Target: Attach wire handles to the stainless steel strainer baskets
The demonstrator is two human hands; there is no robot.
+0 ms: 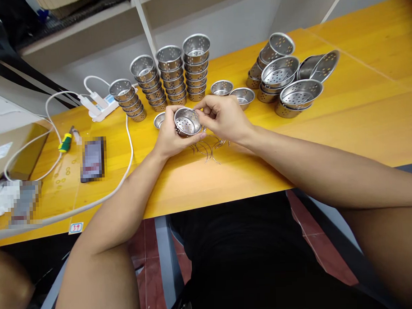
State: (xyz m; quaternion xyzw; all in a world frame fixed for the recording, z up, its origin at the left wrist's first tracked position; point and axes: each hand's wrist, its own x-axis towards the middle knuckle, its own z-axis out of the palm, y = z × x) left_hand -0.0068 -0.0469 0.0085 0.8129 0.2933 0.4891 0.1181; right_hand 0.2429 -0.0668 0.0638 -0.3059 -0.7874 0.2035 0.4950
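My left hand (pixel 170 137) is wrapped around a small perforated metal strainer basket (pixel 187 122), tilted so its open top faces me. At the basket's right rim, my right hand (pixel 225 117) has thumb and fingertips pinched together; what they grip is too small and hidden to make out. A thin wire shows inside the basket near its top rim. Several curved wire handles (pixel 211 150) lie loose on the table just below my hands. Partly behind my left hand sits another small basket (pixel 159 120). Two more shallow baskets, a left one (pixel 221 87) and a right one (pixel 243 97), stand beyond my right hand.
Tall stacks of perforated baskets (pixel 171 77) line the back of the yellow table (pixel 253 166). More baskets (pixel 300 95) lean in piles at right. To the left are a power strip (pixel 103 108) with white cables, a green-yellow screwdriver (pixel 65 142) and a phone (pixel 92 159).
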